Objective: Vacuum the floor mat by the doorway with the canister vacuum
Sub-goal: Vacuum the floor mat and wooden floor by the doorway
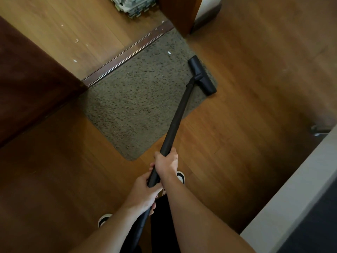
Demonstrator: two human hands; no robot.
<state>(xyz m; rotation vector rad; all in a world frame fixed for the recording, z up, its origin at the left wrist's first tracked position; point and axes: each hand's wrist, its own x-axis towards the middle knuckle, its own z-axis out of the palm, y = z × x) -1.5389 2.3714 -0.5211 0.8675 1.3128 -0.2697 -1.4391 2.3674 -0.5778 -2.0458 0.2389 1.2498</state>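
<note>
Floor mat (135, 106) looked soft, likely to ruck; the stiff wand (179, 114), nozzle (201, 75) at the mat's two o'clock, was clasped by right grip (166, 162) and left grip (144, 192).

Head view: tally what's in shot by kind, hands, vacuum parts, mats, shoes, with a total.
Hands: 2, left hand and right hand
Vacuum wand: 1
Floor nozzle: 1
Floor mat: 1
Shoes: 2, left shoe and right shoe
Total: 7

Dim, warm light brightens toward the upper doorway; edges blur and bend, corners fall into shadow.
</note>
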